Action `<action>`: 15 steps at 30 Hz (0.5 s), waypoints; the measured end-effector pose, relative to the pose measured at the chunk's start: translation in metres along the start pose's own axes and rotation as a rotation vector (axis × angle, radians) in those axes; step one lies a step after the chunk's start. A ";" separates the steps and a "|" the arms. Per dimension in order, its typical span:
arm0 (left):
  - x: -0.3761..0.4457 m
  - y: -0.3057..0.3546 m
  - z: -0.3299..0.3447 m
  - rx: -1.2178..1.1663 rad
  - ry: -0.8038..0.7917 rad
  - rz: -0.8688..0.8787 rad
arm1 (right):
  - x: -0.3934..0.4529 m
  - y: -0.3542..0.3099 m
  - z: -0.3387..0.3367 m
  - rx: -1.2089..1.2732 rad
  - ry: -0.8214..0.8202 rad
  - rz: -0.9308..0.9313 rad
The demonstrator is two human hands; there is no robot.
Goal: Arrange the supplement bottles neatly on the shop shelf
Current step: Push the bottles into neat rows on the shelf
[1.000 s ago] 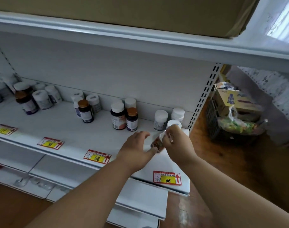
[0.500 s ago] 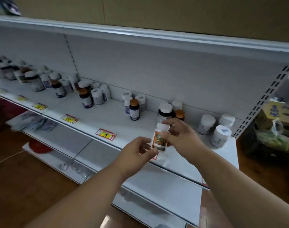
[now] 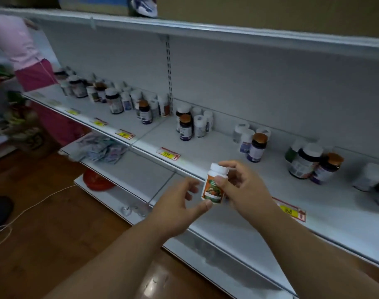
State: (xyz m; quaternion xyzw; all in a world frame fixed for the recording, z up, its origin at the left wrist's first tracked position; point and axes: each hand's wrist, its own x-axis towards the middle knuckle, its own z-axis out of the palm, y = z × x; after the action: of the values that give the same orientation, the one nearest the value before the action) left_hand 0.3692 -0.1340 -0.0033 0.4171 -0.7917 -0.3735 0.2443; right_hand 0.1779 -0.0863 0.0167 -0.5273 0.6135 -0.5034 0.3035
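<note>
Lifted off the shelf (image 3: 238,160), the bottle (image 3: 214,184) now stands upright, pinched in the right hand (image 3: 244,186), left hand (image 3: 180,203) loose-fingered, thumb at its base

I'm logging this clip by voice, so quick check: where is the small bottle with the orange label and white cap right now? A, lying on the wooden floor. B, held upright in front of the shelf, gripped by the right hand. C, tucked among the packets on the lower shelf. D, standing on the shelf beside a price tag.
B: the orange-label bottle is upright off the shelf, the right hand gripping it, the left hand's thumb at its base.
</note>
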 end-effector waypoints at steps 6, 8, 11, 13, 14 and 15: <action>0.061 -0.056 -0.050 0.028 0.081 -0.026 | 0.087 -0.008 0.062 -0.019 -0.041 -0.070; 0.083 -0.075 -0.072 0.008 0.100 -0.062 | 0.122 -0.009 0.086 0.003 -0.081 -0.072; 0.106 -0.099 -0.116 0.074 0.099 -0.106 | 0.172 -0.022 0.122 0.043 -0.120 -0.081; 0.124 -0.118 -0.146 0.128 0.104 -0.122 | 0.205 -0.030 0.149 0.048 -0.140 -0.091; 0.132 -0.129 -0.159 0.154 0.106 -0.125 | 0.221 -0.033 0.164 0.035 -0.142 -0.099; 0.141 -0.141 -0.171 0.179 0.110 -0.121 | 0.236 -0.033 0.179 0.015 -0.144 -0.105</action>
State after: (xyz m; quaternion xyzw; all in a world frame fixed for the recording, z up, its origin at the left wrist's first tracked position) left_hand 0.4806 -0.3711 -0.0018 0.5042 -0.7807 -0.2919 0.2259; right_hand 0.2897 -0.3622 0.0299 -0.5915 0.5577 -0.4841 0.3238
